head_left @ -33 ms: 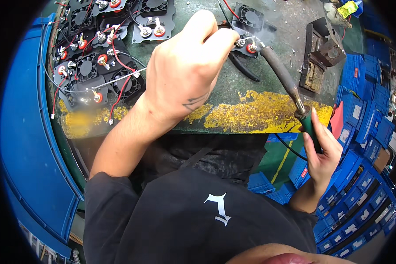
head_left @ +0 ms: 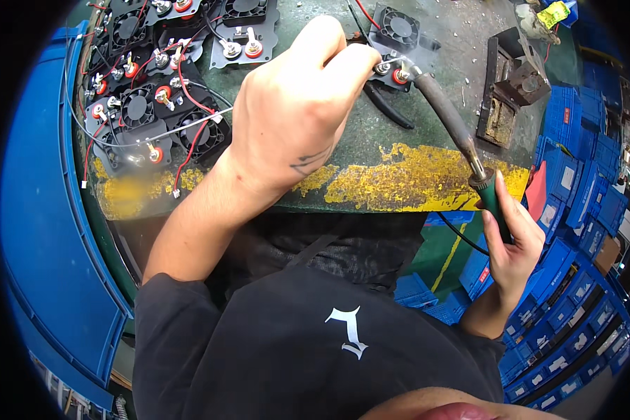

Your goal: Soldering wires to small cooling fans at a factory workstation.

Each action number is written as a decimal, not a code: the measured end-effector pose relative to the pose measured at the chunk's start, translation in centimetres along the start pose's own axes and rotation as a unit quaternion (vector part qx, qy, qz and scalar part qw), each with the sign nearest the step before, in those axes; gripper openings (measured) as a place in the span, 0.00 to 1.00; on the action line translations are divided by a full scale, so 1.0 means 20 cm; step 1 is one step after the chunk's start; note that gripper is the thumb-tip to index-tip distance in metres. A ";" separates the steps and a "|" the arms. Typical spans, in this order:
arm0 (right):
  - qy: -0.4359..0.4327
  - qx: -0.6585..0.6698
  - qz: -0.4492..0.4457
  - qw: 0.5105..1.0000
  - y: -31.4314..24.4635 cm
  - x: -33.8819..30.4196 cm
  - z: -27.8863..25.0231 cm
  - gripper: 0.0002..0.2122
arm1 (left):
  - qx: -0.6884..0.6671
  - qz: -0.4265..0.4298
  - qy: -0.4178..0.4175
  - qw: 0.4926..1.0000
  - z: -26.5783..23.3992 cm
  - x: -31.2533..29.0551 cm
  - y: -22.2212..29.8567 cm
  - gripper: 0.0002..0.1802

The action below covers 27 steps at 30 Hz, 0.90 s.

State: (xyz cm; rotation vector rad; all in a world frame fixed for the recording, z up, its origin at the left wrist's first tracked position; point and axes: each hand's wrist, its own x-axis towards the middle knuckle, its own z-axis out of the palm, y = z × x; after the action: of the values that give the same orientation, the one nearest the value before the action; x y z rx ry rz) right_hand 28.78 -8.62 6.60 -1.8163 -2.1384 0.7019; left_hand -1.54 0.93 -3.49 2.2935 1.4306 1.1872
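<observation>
My left hand (head_left: 294, 112) is closed in a pinch on a thin solder wire (head_left: 189, 127), whose tail loops away to the left. Between my fingertips and the iron's tip sits a terminal with a red ring (head_left: 400, 75). It belongs to a dark plate with a black fan (head_left: 399, 28), partly hidden behind my left hand. My right hand (head_left: 516, 245) grips the green handle of a soldering iron (head_left: 444, 112). The iron's tip meets the terminal, with a little haze around it. A black curved tool handle (head_left: 390, 108) lies just below the plate.
Several fan plates (head_left: 136, 108) with red and black wires crowd the bench's left side. On the right stands a metal soldering stand (head_left: 500, 91). Worn yellow paint (head_left: 385, 182) marks the near edge. Blue crates (head_left: 574, 161) are stacked at right; a blue panel (head_left: 45, 196) stands at left.
</observation>
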 end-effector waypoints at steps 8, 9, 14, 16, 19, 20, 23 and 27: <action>0.031 -0.012 -0.047 0.998 0.03 -0.02 0.05 0.26 | -0.006 0.003 0.003 1.000 0.00 0.00 0.00 0.09; 0.031 -0.013 -0.046 0.998 0.04 -0.02 0.07 0.26 | -0.008 0.002 0.004 1.000 0.00 0.00 0.01 0.09; 0.070 -0.017 -0.058 0.996 0.07 -0.04 0.14 0.25 | -0.009 0.002 0.000 1.000 0.00 0.00 0.01 0.09; 0.078 -0.021 -0.067 0.994 0.09 -0.03 0.16 0.25 | -0.011 0.005 0.017 1.000 0.00 0.00 0.02 0.09; 0.090 -0.044 -0.095 0.990 0.11 -0.03 0.18 0.26 | -0.017 0.006 0.003 1.000 -0.03 0.04 0.06 0.09; 0.093 -0.059 -0.108 0.988 0.12 -0.03 0.19 0.25 | -0.017 0.007 0.003 1.000 -0.03 0.04 0.06 0.09; 0.096 -0.075 -0.129 0.984 0.12 -0.03 0.20 0.25 | -0.020 0.017 0.010 1.000 -0.03 0.04 0.06 0.09; 0.112 -0.078 -0.133 0.982 0.09 -0.02 0.20 0.26 | -0.022 0.009 0.006 1.000 -0.04 0.04 0.06 0.09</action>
State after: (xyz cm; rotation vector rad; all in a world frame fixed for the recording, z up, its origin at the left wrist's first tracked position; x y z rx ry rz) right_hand 28.50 -9.68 2.26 -1.5490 -2.2743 0.2609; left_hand -1.04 0.73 -1.91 2.2793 1.3766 1.2272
